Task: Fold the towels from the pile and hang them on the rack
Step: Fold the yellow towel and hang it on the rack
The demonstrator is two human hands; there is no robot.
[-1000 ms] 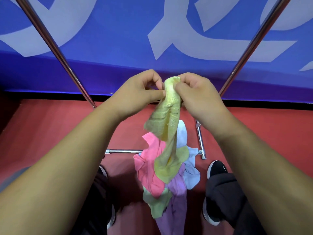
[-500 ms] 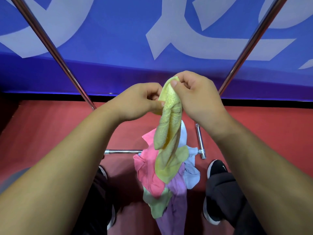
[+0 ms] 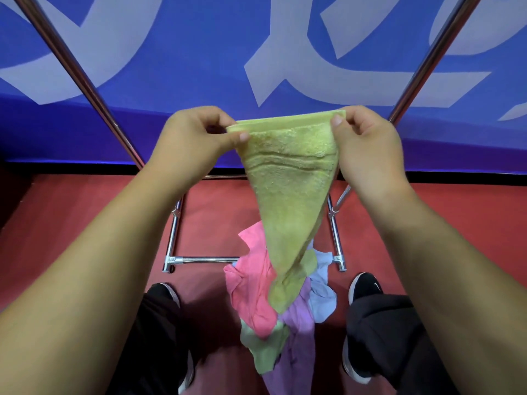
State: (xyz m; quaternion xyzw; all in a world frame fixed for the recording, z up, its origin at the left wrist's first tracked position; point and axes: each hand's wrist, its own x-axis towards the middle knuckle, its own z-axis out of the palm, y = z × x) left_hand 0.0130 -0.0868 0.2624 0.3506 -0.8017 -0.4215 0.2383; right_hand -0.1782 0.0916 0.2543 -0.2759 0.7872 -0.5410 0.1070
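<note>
- The left hand [image 3: 196, 138] is at about 10 o'clock from the middle of the view. Its thumb and curled fingers [image 3: 239, 136] pinch the left top corner of a yellow-green towel [image 3: 291, 189].
- The right hand [image 3: 368, 143], at about 2 o'clock, pinches the right top corner in the same way, with the thumb in front of the cloth.
- The top edge of this towel is stretched almost level between the two hands. Below, it narrows to a point that hangs toward 6 o'clock, in front of the pile of towels [image 3: 273, 303]. I cannot tell if the tip touches the pile.
- The pile lies on the red floor [image 3: 85, 223] at 6 o'clock, between the person's two black shoes [image 3: 365, 286]. Its pink towel [image 3: 251, 283] is on the 9 o'clock side, the light blue towel [image 3: 322, 295] on the 3 o'clock side, the purple towel [image 3: 299, 323] in the middle and the pale green towel [image 3: 265, 349] at 7 o'clock.
- The rack [image 3: 85, 84] has two shiny poles, which slant up toward 11 and 1 o'clock. Its base bar [image 3: 205, 260] lies on the floor, and the pile covers part of it.
- A blue wall [image 3: 199, 52] with large pale shapes fills 12 o'clock.
</note>
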